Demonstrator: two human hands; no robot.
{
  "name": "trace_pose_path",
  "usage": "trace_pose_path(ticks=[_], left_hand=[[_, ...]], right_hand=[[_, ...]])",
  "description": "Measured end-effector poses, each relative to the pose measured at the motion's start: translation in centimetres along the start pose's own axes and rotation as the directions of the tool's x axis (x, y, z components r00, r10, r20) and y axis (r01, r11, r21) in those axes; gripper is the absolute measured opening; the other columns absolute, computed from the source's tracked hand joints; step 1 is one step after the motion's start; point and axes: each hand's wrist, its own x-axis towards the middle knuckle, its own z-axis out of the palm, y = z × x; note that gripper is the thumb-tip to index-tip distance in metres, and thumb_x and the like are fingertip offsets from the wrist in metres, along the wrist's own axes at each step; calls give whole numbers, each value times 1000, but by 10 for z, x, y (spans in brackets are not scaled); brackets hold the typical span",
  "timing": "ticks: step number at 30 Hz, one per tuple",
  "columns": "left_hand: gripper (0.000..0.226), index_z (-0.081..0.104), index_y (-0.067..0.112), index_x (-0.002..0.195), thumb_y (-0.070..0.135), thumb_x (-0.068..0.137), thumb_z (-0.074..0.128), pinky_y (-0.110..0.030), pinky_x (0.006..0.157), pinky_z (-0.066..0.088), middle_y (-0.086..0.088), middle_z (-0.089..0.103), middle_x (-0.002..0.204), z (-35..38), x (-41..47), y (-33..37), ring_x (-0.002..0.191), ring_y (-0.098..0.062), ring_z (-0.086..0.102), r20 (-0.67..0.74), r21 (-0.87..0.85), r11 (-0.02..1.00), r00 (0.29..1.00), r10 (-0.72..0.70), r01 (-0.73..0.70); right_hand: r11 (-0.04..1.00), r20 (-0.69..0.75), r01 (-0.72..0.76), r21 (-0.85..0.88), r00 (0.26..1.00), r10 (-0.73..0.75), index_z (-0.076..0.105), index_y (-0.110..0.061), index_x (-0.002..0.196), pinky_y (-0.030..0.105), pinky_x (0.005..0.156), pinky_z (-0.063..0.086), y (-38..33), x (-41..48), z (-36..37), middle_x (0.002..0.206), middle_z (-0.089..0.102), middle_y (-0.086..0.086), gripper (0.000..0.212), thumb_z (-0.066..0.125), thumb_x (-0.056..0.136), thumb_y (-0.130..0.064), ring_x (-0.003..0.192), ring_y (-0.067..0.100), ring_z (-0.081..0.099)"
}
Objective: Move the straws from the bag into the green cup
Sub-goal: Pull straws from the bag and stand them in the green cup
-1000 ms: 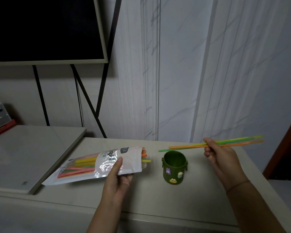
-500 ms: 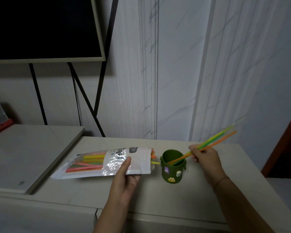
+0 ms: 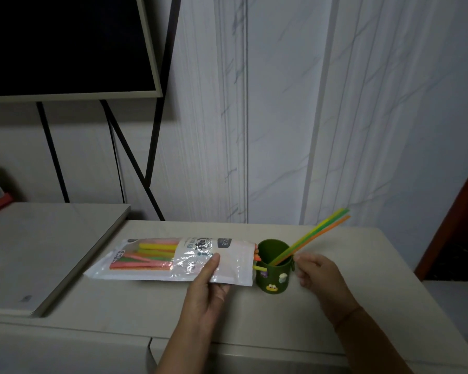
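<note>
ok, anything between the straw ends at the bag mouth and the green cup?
Nothing visible. The straw ends poke from the bag right beside the green cup rim. The straws inside lean rightward; the right hand sits at the cup's right side, off that path.

I read this as a home living room. A large dark flat screen in a pale frame (image 3: 65,44) stands on slanted black metal legs (image 3: 135,168) against white marble-veined wall panels (image 3: 281,103). In front of it is a smooth cream cabinet top (image 3: 254,319), with a red-brown wooden door edge (image 3: 459,225) at right.
</note>
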Motion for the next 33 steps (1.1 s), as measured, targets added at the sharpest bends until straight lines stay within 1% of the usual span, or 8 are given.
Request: trace_pose_path(ticks=[4, 10, 14, 17, 20, 25, 29, 33], left_hand=[[61, 59, 12, 126, 3, 67, 73, -40, 79, 60, -12, 72, 116, 1, -2, -5, 104, -24, 70, 31, 120, 990, 997, 64, -67], [60, 60, 18, 123, 8, 66, 76, -37, 82, 59, -8, 73, 114, 3, -2, -9, 104, -22, 70, 54, 247, 959, 990, 128, -138], [55, 61, 16, 121, 8, 68, 74, -39, 82, 59, -9, 73, 114, 5, -5, -15, 105, -22, 70, 58, 216, 971, 994, 96, -106], [55, 60, 13, 123, 5, 70, 72, -40, 82, 59, -12, 71, 117, 9, -7, -20, 106, -24, 69, 48, 141, 987, 997, 64, -70], [65, 55, 13, 132, 3, 69, 70, -46, 83, 58, -13, 69, 121, 9, -7, -16, 107, -27, 68, 6, 40, 999, 1000, 28, -28], [67, 54, 13, 134, 4, 68, 68, -47, 82, 56, -11, 74, 111, 3, -5, -1, 98, -24, 71, -32, -51, 997, 998, 50, -51], [67, 55, 15, 132, 2, 68, 68, -45, 75, 60, -10, 75, 108, 6, -8, -5, 93, -23, 73, -42, -65, 997, 998, 41, -44], [64, 57, 14, 129, 1, 67, 67, -42, 70, 61, -12, 74, 108, 14, -11, -15, 92, -23, 73, -33, -69, 997, 999, 15, -17]], right_hand=[[980, 116, -137, 143, 986, 121, 63, -8, 84, 21, 49, 40, 0, -23, 20, 66, 56, 4, 16, 51, 93, -15, 55, 11, 51], [982, 217, -70, 174, 976, 31, 63, -4, 95, 24, 52, 39, -12, -43, 31, 72, 60, 3, 13, 54, 91, -13, 56, 11, 50], [985, 176, -9, 173, 984, -22, 61, 6, 96, 25, 54, 46, -16, -46, 28, 67, 62, 11, 11, 55, 87, 2, 56, 15, 53], [984, 153, 16, 179, 987, -44, 64, 4, 88, 20, 53, 52, -18, -45, 23, 64, 64, 10, 8, 56, 86, 5, 52, 12, 56], [983, 120, 35, 178, 991, -57, 65, 2, 85, 19, 53, 52, -22, -41, 11, 61, 62, 9, 8, 58, 85, 4, 52, 12, 57], [963, 52, 71, 259, 995, -88, 64, 0, 78, 17, 47, 46, -31, -27, -20, 57, 55, 6, 15, 54, 87, 4, 48, 8, 52], [893, 102, -30, 450, 995, -18, 55, -4, 80, 18, 44, 44, -25, -23, -15, 60, 53, 6, 13, 49, 91, 0, 47, 8, 51], [799, 231, -185, 573, 971, 60, 61, -4, 89, 17, 46, 45, -13, -31, 5, 69, 59, 4, 8, 54, 90, -8, 52, 7, 54]])
